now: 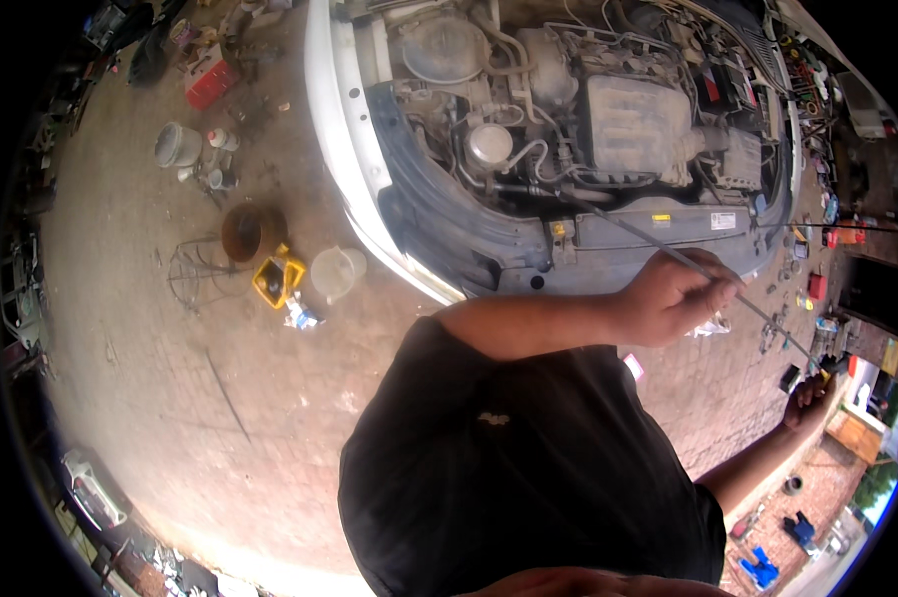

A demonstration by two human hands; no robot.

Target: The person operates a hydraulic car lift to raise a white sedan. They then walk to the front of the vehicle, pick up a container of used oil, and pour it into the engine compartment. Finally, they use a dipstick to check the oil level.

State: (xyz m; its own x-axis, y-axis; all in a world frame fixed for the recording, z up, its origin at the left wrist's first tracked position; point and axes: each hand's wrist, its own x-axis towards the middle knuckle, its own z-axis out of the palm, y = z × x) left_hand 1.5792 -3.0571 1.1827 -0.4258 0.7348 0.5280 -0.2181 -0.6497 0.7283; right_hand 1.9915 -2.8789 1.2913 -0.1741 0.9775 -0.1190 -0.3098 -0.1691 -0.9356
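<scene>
A long thin dark rod (645,235) slants from the front of a car's engine bay (558,129) down toward the right. My left hand (676,296) is closed around its middle, just in front of the bumper-side panel. Farther right, my right hand (809,400) has its fingers curled at the rod's lower end, beside a small yellow piece. The rod's upper tip reaches in among the parts below the engine cover (636,124), and what it touches there cannot be made out.
A white fender edge (347,189) borders the engine bay. On the floor at left stand a grey bucket (177,145), a rusty pot (250,232), a yellow container (278,277), a whitish bucket (337,273) and a red box (210,78). Tools and parts (817,199) lie along the right.
</scene>
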